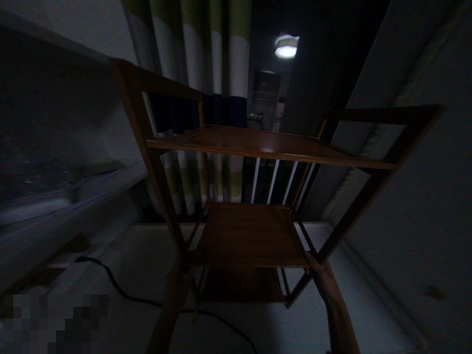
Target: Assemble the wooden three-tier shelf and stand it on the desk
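Note:
A wooden rack point(258, 147) with three shelves stands in front of me in a dim room. My left hand point(177, 278) is closed on the rack's front left leg, level with the middle shelf point(247, 233). My right hand point(320, 275) is wrapped round the front right leg at the corner of that same shelf. The shelves hold nothing that I can see.
A striped green, white and blue curtain point(206, 73) hangs behind the rack. A ceiling light point(286, 46) glows at the back. A black cable point(121, 290) runs across the pale floor at the left. Walls stand close on both sides.

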### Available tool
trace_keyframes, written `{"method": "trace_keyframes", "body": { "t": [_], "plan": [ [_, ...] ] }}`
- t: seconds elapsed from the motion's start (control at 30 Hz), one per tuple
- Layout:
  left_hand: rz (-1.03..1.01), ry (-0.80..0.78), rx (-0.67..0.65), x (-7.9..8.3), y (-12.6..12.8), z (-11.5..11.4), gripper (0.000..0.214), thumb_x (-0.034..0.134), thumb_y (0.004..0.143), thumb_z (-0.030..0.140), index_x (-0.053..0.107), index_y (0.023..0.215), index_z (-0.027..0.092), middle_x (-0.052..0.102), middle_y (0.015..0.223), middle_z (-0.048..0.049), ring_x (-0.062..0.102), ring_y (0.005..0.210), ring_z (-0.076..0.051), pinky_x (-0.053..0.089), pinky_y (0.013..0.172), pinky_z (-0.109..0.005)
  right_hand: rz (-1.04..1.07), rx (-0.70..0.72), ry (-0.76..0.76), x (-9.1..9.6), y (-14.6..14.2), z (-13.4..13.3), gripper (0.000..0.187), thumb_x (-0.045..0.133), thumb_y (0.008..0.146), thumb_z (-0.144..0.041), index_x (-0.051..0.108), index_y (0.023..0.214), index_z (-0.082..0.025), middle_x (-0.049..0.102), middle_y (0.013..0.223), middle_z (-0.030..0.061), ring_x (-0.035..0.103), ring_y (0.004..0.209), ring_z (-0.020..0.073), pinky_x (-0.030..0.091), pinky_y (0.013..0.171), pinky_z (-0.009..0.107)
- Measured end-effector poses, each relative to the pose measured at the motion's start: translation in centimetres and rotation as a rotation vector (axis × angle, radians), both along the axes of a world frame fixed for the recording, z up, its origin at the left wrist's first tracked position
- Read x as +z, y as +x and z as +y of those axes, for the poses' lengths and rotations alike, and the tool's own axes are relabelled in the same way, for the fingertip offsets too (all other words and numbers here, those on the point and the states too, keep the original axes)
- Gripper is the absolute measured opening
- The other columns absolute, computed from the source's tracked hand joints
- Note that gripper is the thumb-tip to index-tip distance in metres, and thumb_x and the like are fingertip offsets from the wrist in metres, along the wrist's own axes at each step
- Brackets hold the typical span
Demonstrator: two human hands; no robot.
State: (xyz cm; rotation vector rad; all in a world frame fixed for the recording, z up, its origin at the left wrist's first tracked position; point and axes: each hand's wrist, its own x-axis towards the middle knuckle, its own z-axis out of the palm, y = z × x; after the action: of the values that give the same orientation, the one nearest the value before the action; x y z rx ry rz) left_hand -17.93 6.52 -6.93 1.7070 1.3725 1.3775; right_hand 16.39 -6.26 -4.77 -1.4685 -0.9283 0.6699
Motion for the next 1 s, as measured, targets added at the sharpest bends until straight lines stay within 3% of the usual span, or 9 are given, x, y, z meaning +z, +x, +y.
{"method": "trace_keyframes", "body": {
  "t": [0.13,0.3,0.7,0.87,1.0],
  "plan": [
    [0.027,-0.004,-0.029,0.0,-0.2,0.0,0.038,0.055,0.061,0.050,0.056,0.083,0.018,0.066,0.085,-0.0082,0.062,0.078,-0.023,0.050,0.070,-0.033,0.020,-0.031,0.002,0.0,-0.1,0.1,0.044,0.054,0.073,-0.052,0.045,0.049,-0.016,0.044,0.049,-0.0010,0.041,0.051,0.0113,0.030,0.054,0.025],
    [0.062,0.027,0.033,-0.9,-0.2,0.1,0.037,0.049,0.064,0.051,0.056,0.079,0.017,0.065,0.077,-0.0095,0.062,0.075,-0.024,0.050,0.067,-0.033,0.016,-0.131,-0.027,0.1,-0.2,0.0,0.045,0.056,0.065,-0.059,0.049,0.050,-0.017,0.047,0.050,0.0003,0.042,0.052,0.0130,0.033,0.054,0.027],
    [0.159,0.133,0.023,-1.3,0.0,-1.3,0.042,0.046,0.068,0.054,0.059,0.083,0.016,0.066,0.071,-0.0109,0.063,0.066,-0.024,0.051,0.054,-0.029,0.070,-0.083,-0.007,-1.0,1.2,-0.3,0.044,0.056,0.069,-0.055,0.047,0.049,-0.016,0.043,0.048,-0.0005,0.038,0.048,0.0108,0.030,0.051,0.026],
    [0.175,0.159,-0.021,-1.6,0.3,-1.7,0.044,0.041,0.073,0.052,0.057,0.088,0.014,0.066,0.077,-0.0130,0.064,0.071,-0.024,0.052,0.059,-0.031,0.141,-0.093,-0.020,-1.5,1.8,0.1,0.043,0.059,0.066,-0.056,0.053,0.054,-0.014,0.049,0.049,0.0018,0.043,0.048,0.0126,0.032,0.050,0.026],
    [0.147,0.160,-0.045,-2.3,0.0,-1.6,0.042,0.044,0.075,0.047,0.054,0.099,0.014,0.065,0.090,-0.0135,0.062,0.084,-0.024,0.052,0.070,-0.033,0.162,-0.073,-0.006,-0.7,1.3,0.0,0.041,0.060,0.067,-0.053,0.052,0.055,-0.014,0.050,0.050,0.0007,0.044,0.049,0.0120,0.032,0.050,0.025]
  ]
}}
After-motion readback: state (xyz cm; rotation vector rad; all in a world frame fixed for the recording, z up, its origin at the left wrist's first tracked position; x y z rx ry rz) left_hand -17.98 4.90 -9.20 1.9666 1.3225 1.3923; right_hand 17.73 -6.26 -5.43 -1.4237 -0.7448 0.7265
